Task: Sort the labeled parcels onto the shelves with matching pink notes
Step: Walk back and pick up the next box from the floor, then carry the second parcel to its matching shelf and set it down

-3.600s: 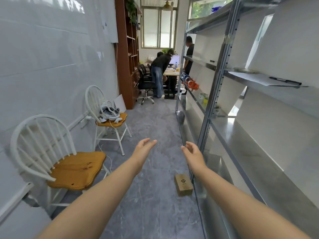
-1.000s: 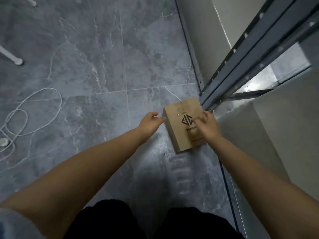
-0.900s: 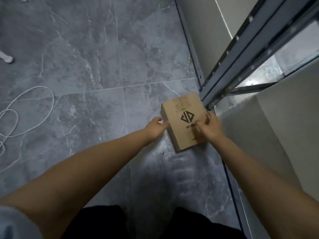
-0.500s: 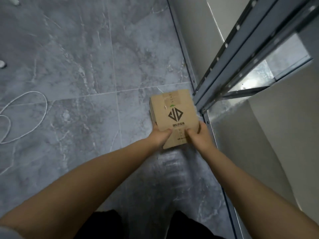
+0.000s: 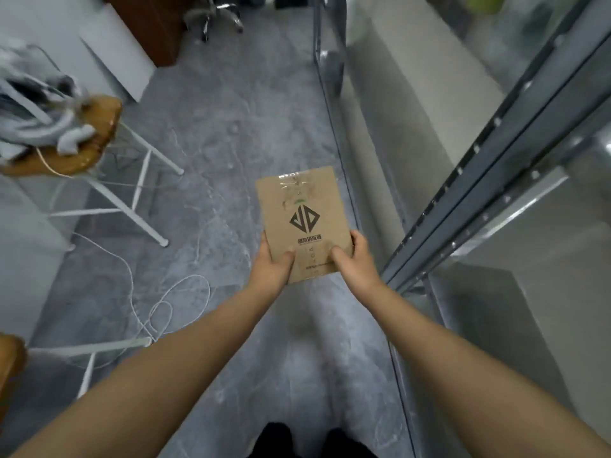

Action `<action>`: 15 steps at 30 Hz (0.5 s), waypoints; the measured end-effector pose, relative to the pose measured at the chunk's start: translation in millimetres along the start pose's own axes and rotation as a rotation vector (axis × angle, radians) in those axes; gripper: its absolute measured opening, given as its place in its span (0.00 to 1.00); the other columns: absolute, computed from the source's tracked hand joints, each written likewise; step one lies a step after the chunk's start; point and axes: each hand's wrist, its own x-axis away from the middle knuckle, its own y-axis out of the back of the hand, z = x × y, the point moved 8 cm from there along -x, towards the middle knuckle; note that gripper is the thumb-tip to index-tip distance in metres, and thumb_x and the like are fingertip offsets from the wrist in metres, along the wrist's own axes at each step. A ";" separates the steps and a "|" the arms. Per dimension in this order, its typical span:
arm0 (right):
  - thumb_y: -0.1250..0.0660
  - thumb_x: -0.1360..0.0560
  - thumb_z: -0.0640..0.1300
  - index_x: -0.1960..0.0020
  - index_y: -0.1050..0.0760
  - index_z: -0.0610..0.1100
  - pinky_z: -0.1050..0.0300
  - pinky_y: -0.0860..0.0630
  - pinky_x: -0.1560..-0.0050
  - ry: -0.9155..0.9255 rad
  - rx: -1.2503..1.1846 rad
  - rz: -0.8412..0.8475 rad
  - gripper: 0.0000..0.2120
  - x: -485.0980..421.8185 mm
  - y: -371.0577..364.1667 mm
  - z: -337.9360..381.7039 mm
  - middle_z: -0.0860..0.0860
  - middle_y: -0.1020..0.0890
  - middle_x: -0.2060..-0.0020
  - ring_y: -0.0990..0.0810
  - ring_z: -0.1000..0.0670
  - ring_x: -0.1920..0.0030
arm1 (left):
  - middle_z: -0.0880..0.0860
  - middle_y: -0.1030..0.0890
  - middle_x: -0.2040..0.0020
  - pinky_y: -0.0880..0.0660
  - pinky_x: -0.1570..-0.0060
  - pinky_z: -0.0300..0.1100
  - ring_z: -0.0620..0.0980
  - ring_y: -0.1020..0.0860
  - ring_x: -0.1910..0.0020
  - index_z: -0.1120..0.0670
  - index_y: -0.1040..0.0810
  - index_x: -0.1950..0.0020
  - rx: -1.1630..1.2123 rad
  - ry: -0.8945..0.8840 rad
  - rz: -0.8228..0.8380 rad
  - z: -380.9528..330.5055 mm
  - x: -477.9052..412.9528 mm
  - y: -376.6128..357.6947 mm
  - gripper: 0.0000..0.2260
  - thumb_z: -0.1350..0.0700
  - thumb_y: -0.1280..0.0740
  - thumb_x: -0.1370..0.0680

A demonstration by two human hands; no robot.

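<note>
A flat brown cardboard parcel (image 5: pixel 304 213) with a dark diamond logo and clear tape at its far end is held up above the grey floor. My left hand (image 5: pixel 272 271) grips its near left corner, thumb on top. My right hand (image 5: pixel 357 264) grips the near right corner the same way. A metal shelving unit (image 5: pixel 496 150) runs along the right, its dark upright just right of the parcel. No pink note or parcel label shows in this view.
A white chair with a wooden seat (image 5: pixel 89 140) holding grey gear stands at the left. A white cable (image 5: pixel 165 305) loops on the floor beside a second chair's legs (image 5: pixel 89 352). An office chair base (image 5: pixel 215 18) sits far down the aisle.
Both hands closed on the parcel's near end and lifted it off the floor. The view has tilted up, showing the chairs and the aisle.
</note>
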 end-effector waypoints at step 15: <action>0.37 0.26 0.40 0.32 0.35 0.42 0.55 0.26 0.45 0.476 -0.090 -0.075 0.23 132.6 63.8 449.6 0.49 0.24 0.44 0.24 0.50 0.46 | 0.58 0.31 0.29 0.38 0.29 0.55 0.56 0.35 0.28 0.41 0.41 0.26 0.203 -0.381 -0.183 -399.8 119.5 168.1 0.27 0.38 0.50 0.25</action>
